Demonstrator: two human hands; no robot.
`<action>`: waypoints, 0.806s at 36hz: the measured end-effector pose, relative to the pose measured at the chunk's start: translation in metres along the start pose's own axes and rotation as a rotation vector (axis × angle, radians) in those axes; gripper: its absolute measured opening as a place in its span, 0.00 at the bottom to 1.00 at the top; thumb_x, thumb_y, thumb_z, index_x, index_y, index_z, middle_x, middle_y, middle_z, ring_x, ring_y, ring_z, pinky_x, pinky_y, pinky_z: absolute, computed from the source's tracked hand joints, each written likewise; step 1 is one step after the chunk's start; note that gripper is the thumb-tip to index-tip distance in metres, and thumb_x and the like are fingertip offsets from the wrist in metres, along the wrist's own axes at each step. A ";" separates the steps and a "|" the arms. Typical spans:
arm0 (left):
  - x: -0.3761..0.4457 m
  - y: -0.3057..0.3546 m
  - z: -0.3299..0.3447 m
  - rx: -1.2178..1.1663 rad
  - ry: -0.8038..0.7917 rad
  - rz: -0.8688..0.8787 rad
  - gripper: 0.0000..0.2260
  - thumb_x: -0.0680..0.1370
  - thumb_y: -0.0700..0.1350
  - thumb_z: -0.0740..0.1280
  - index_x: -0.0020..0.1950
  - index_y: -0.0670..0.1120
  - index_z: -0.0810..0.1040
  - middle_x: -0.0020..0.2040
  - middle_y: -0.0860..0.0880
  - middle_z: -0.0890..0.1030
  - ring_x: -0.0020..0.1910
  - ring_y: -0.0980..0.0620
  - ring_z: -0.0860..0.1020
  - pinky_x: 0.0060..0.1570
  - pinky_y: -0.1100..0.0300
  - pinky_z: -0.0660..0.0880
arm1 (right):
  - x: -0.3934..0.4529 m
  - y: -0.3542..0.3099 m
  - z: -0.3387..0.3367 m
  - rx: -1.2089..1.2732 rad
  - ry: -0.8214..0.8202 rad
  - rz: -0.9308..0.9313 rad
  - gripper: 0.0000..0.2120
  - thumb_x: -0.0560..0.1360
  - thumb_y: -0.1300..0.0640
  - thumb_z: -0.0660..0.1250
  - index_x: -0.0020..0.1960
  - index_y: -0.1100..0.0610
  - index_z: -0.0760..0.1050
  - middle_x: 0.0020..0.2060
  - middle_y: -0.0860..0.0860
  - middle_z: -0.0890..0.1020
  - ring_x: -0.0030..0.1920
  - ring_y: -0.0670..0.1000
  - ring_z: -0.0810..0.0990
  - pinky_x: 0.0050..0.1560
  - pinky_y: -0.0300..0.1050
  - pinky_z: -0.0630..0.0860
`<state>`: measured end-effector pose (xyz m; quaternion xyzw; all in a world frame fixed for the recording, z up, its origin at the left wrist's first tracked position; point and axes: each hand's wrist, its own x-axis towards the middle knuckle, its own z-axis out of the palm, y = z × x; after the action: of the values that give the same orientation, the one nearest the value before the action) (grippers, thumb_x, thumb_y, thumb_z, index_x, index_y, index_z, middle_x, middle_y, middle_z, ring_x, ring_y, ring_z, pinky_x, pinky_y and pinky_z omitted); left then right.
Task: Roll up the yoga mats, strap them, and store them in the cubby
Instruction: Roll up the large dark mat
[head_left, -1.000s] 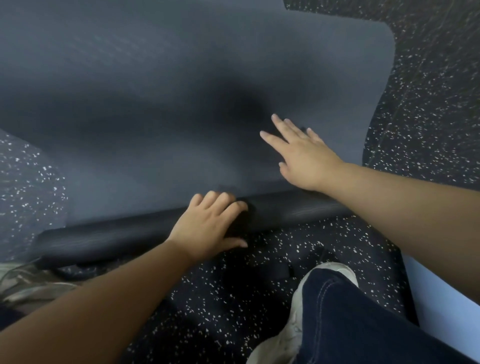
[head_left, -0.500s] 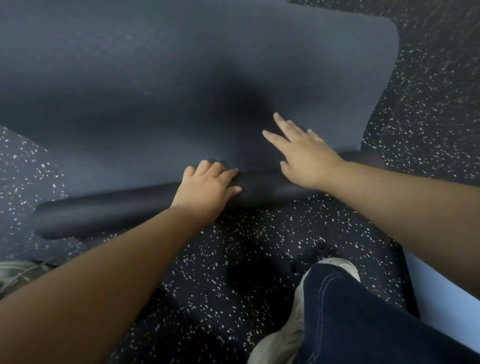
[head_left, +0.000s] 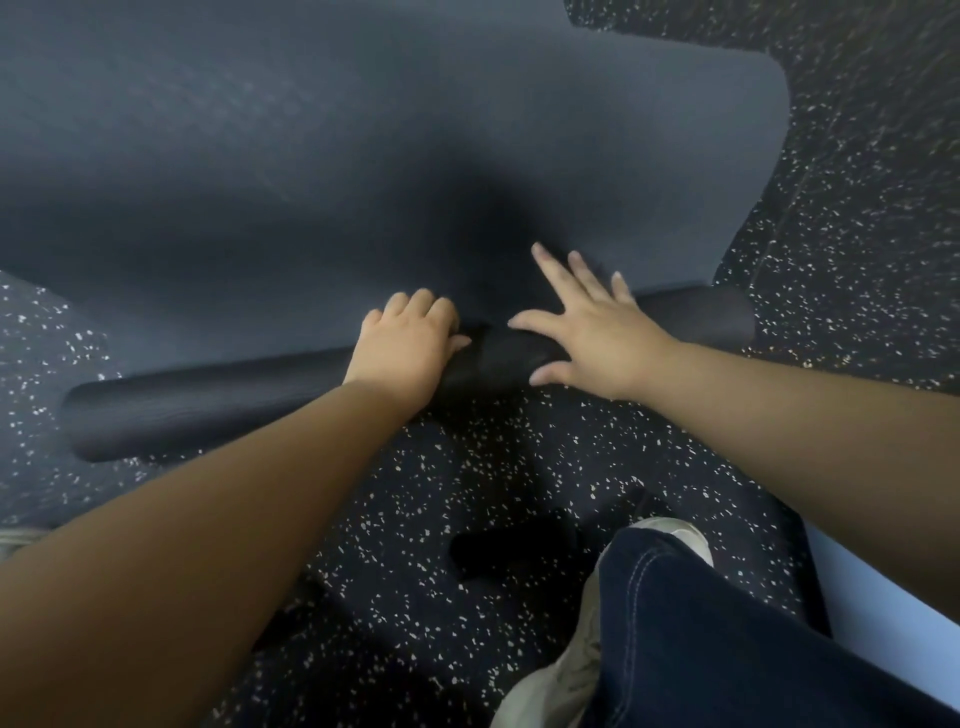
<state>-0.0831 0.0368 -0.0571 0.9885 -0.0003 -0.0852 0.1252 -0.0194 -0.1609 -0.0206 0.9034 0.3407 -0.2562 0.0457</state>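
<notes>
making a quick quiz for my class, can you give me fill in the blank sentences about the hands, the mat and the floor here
1. The rolled part of the yoga mat lies on a dark floor flecked with ____ specks.
2. The left hand has its fingers ____ over the roll.
3. The right hand lies on the roll with its fingers ____.
4. The mat beyond the hands lies ____ on the floor.

Missing words: white; curled; spread; flat
</notes>
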 end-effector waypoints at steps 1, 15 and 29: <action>-0.001 -0.001 -0.001 -0.002 0.016 -0.005 0.14 0.82 0.54 0.56 0.59 0.46 0.73 0.57 0.46 0.73 0.58 0.44 0.69 0.55 0.52 0.64 | 0.001 0.000 -0.001 0.005 -0.002 0.010 0.30 0.75 0.39 0.65 0.74 0.39 0.60 0.76 0.50 0.30 0.77 0.61 0.36 0.73 0.71 0.46; -0.051 -0.031 0.017 -0.095 0.131 0.136 0.30 0.75 0.37 0.70 0.75 0.46 0.65 0.75 0.44 0.66 0.75 0.43 0.60 0.72 0.45 0.49 | 0.023 -0.001 -0.014 0.057 -0.090 0.153 0.22 0.82 0.40 0.52 0.74 0.39 0.58 0.78 0.45 0.36 0.77 0.64 0.37 0.71 0.72 0.42; -0.006 -0.035 -0.006 0.162 -0.126 -0.009 0.41 0.78 0.60 0.63 0.79 0.53 0.38 0.80 0.50 0.42 0.78 0.50 0.38 0.74 0.42 0.42 | 0.007 -0.015 -0.001 0.044 0.114 0.066 0.28 0.83 0.50 0.56 0.78 0.54 0.50 0.79 0.49 0.40 0.78 0.55 0.41 0.76 0.61 0.47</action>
<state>-0.0886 0.0723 -0.0594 0.9880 -0.0104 -0.1475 0.0442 -0.0241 -0.1447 -0.0218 0.9281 0.3072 -0.2099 0.0149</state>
